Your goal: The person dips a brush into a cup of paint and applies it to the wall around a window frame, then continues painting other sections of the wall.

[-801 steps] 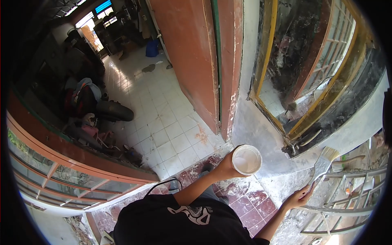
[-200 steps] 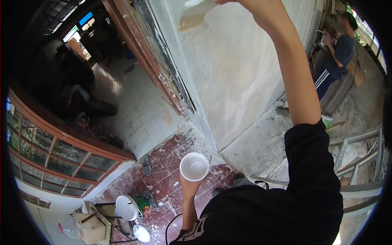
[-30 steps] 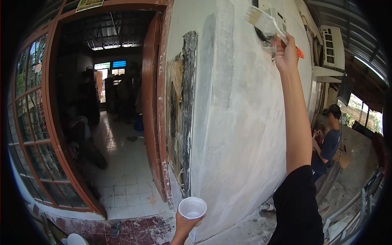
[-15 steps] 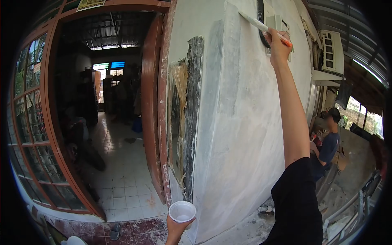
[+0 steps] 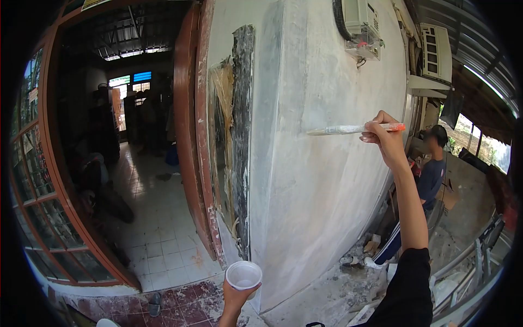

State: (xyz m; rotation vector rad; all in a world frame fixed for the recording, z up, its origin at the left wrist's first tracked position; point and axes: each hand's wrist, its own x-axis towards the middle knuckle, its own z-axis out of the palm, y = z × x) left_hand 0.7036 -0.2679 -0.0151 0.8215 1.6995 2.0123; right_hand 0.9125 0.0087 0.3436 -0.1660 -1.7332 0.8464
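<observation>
My right hand (image 5: 385, 136) is closed around the orange end of a paintbrush (image 5: 343, 129). The brush lies nearly level, its bristles at the patchy grey-white wall (image 5: 327, 180), well below the electric meter box (image 5: 360, 20). Down at the bottom centre, my left hand (image 5: 234, 297) grips a white plastic cup (image 5: 243, 275), its opening facing up. The cup is near the foot of the wall corner; its contents look pale and are hard to make out. Left of the corner runs a rough dark strip (image 5: 242, 120).
An open doorway with a red-brown door (image 5: 188, 109) is at the left, beside a paned window (image 5: 52, 218). Another person (image 5: 431, 174) is at the right, behind my arm. Debris (image 5: 354, 261) and metal frames (image 5: 479, 256) lie at lower right.
My right hand and the brush have moved down the wall, from beside the meter box to below it. The view has shifted slightly. My left hand still holds the cup.
</observation>
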